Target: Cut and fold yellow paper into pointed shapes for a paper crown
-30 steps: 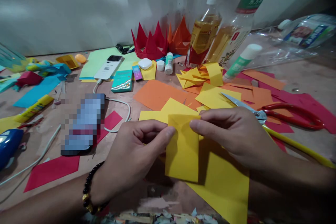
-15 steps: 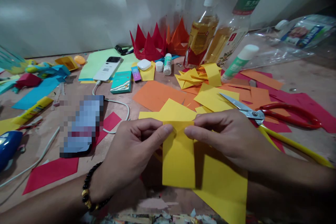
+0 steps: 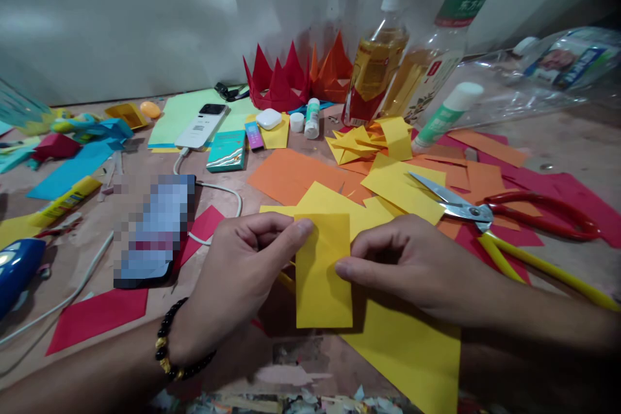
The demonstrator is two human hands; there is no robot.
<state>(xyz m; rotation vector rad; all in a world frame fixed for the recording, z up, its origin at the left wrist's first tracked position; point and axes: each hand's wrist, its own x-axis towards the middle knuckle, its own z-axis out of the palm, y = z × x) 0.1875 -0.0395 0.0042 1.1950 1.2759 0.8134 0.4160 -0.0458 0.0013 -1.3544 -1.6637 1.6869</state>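
A small upright rectangle of yellow paper [image 3: 323, 284] is held up between my two hands. My left hand [image 3: 247, 265] pinches its upper left corner, thumb in front. On the right edge, about halfway down, my right hand [image 3: 407, 265] pinches it with the thumb on the front face. Both sets of fingers are closed, partly hidden behind the paper. A larger yellow sheet [image 3: 412, 349] lies on the table below my right hand. Beyond my hands are more yellow pieces [image 3: 330, 200]. Scissors [image 3: 478, 212] with red and yellow handles lie open, right of my right hand.
A phone [image 3: 158, 233] with a white cable lies left. Red [image 3: 279, 81] and orange [image 3: 334, 68] paper crowns stand at the back, beside drink bottles [image 3: 376, 71]. A glue stick [image 3: 449, 116] leans over paper scraps. A teal box [image 3: 226, 150] and a white phone-like device [image 3: 201, 126] lie mid-left.
My right hand has slid from the paper's top right corner down to its right edge. The paper's top edge now stands up flat, and the paper has shifted slightly left and up.
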